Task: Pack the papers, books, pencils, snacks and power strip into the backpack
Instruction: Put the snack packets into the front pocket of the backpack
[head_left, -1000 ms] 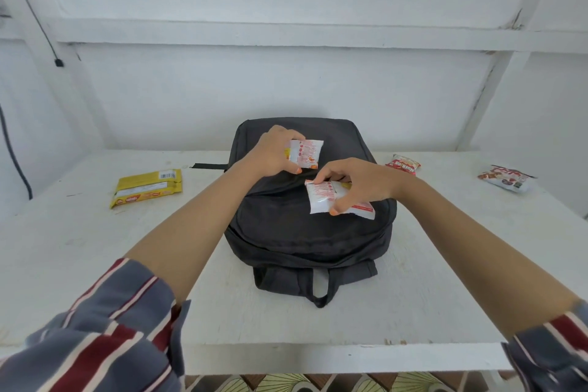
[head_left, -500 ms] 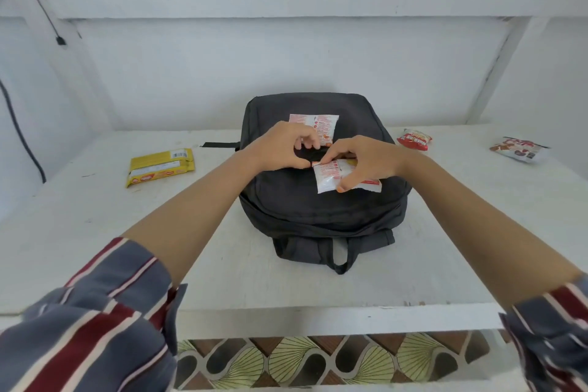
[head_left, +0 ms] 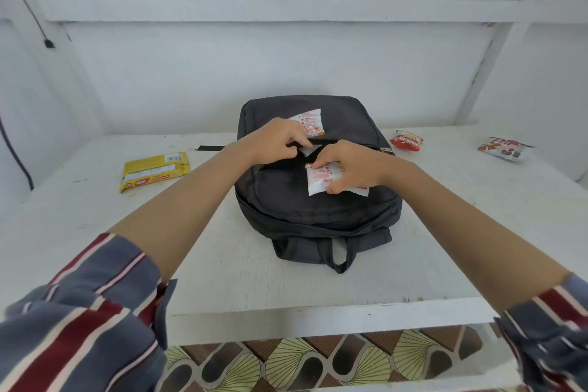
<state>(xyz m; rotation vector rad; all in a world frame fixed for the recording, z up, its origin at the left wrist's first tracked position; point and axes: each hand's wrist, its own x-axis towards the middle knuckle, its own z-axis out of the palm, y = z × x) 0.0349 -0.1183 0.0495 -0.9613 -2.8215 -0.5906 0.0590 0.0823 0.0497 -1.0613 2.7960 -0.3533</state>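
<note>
A dark grey backpack [head_left: 318, 210] lies flat in the middle of the white table [head_left: 222, 264]. My left hand [head_left: 273, 141] pinches the upper edge of its front pocket opening [head_left: 310, 151], where something white shows inside. My right hand [head_left: 353, 169] grips a white and red snack packet [head_left: 318, 180] just below that opening, resting on the pocket. A second white snack packet [head_left: 310, 121] lies loose on the backpack behind my left hand.
A yellow snack pack [head_left: 154, 170] lies on the table to the left. A red packet [head_left: 407, 139] and a white and brown packet [head_left: 506, 148] lie to the right. A black strap [head_left: 211, 148] pokes out left of the backpack. White walls close in behind.
My left hand let go of the second snack packet, which stays on the backpack, and took hold of the pocket edge. My right hand kept its packet near the opening.
</note>
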